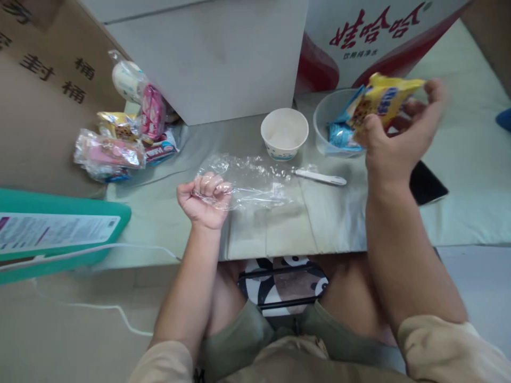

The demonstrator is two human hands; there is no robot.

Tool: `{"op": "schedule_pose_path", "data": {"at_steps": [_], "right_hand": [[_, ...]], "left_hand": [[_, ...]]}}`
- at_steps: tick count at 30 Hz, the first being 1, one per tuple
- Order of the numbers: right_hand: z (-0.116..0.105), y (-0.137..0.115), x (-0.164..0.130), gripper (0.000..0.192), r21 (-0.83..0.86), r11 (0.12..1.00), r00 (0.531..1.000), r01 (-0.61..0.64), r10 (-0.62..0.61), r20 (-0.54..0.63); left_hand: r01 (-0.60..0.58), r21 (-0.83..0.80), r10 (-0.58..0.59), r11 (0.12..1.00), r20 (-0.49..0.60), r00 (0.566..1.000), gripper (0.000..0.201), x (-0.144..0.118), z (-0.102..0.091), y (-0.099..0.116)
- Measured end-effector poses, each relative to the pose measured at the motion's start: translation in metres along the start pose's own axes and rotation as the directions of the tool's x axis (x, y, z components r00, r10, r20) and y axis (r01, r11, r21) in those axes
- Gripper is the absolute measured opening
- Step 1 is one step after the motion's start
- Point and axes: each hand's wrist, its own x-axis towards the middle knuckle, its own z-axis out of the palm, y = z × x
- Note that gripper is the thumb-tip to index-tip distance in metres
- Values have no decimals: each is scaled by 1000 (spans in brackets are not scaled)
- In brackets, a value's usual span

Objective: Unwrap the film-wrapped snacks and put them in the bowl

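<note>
While left fingers (209, 184) clutch plastic (255, 194), a packet (385, 101) sits between right fingers (435, 93).

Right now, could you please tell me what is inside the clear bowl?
Blue packaging shows inside the clear bowl. The yellow packet in the right hand covers part of it, so anything behind is hidden.

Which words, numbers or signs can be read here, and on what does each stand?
"封": cardboard box
"桶", twice: same box
"饮用纯净水": red-and-white box; its large red lettering is unclear
Unreadable, blurred, small or cut off: other cardboard characters, yellow packet, snack packets, green container's label
</note>
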Motion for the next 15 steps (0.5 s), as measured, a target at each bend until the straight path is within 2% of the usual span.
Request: {"op": "schedule_pose_path", "data": {"at_steps": [2,3,4,6,7,8,10,11,12,13,14,15], "right_hand": [[1,-9,1,74,-150,989,991,12,-32,-130],[5,-18,-3,63,-200,978,977,64,-102,-188],[11,-28,-8,49,-212,968,970,133,-171,-173],[25,-51,-28,25,-128,955,961,269,-274,-24],[34,-61,-42,24,-60,954,953,293,-287,98],[42,-70,-57,26,-19,951,914,310,-292,282],[57,-78,-89,39,23,930,751,367,-311,583],[63,-79,-103,38,14,915,679,403,-309,666],[68,-78,-116,29,-8,897,629,443,-304,716],[71,-76,-126,18,-40,876,607,480,-299,737],[73,-73,-133,10,-80,855,608,512,-295,737],[75,-71,-138,11,-118,836,621,535,-296,726]], "left_hand": [[8,-5,-8,1000,19,1000,57,2,0,0],[13,-5,-12,1000,23,1000,57,2,0,0],[16,-4,-16,1000,22,1000,57,3,1,0],[26,9,-26,1000,6,1000,56,3,3,1],[29,24,-29,999,-10,1000,56,3,3,1],[29,49,-27,998,-33,999,55,3,4,2],[20,109,-10,994,-92,996,55,4,2,4],[23,141,-5,990,-125,992,53,6,0,5],[32,178,-3,983,-163,987,52,8,-4,5],[37,219,9,975,-208,978,49,9,-8,6],[34,265,37,964,-257,966,46,10,-14,6],[25,319,76,948,-300,951,43,11,-19,6]]}}
